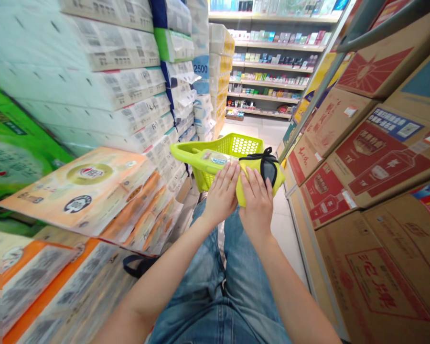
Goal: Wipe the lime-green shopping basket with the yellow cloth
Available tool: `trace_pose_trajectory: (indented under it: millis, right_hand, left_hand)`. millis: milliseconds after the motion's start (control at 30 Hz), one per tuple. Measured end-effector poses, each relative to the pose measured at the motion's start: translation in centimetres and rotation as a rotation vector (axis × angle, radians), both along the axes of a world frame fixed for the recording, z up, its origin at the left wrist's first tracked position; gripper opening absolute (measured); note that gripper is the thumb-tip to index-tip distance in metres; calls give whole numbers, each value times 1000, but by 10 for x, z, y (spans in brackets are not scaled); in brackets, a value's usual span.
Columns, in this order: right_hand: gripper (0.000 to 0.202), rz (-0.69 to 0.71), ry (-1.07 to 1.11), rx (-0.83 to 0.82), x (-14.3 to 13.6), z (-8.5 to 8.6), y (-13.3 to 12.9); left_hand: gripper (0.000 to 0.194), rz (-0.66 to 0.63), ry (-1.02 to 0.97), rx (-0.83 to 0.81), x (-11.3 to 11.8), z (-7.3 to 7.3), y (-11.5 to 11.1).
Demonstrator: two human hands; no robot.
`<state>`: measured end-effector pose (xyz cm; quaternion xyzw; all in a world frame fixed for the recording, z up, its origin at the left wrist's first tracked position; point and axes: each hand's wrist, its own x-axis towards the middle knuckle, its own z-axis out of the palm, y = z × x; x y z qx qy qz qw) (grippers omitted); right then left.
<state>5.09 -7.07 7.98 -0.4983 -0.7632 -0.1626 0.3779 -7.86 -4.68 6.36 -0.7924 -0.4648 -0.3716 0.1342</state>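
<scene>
Both my hands are at a yellow-green pouch (241, 193) with black trim, a grey patch and a black cord tied at its top. My right hand (257, 200) lies over its near face, fingers bent slightly around it. At its left edge, my left hand (222, 193) presses in with fingers close together; the thumb is hidden. Just behind the hands sits a lime-green plastic shopping basket (241, 143) with a loop handle (186, 152) pointing left. A clear label or packet (215, 156) shows by the handle. The basket's inside is mostly hidden.
Stacked tissue packs (129, 62) rise on the left, with orange packs (89, 181) nearer. Printed cartons (376, 157) fill the right side behind a metal rail (301, 119). Shelves of small boxed goods (272, 67) stand at the aisle's far end.
</scene>
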Motion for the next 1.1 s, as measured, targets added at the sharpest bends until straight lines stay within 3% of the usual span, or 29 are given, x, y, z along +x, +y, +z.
trace_pose_trajectory:
  millis: [167, 333, 433, 533, 700, 867, 967, 1100]
  right_hand:
    - [75, 132, 9, -16, 32, -3, -7]
    - [79, 185, 331, -15, 77, -3, 8]
    - [75, 201, 446, -79, 88, 2, 23]
    - [77, 137, 447, -64, 78, -2, 21]
    - [79, -34, 269, 16, 35, -19, -5]
    - [72, -54, 78, -47, 0, -9, -3]
    - [73, -19, 27, -61, -1, 0, 1]
    - [78, 94, 35, -104, 24, -1, -9]
  left_hand:
    - [76, 4, 7, 20, 1, 0, 0]
    - [76, 8, 16, 23, 1, 0, 0]
    - [76, 11, 9, 17, 2, 0, 0]
    - [76, 12, 4, 16, 3, 0, 0]
    - [76, 13, -22, 13, 4, -2, 0]
    - [75, -3, -17, 3, 2, -1, 1]
    - [76, -3, -2, 3, 0, 0, 1]
    - [74, 2, 24, 25, -2, 0, 1]
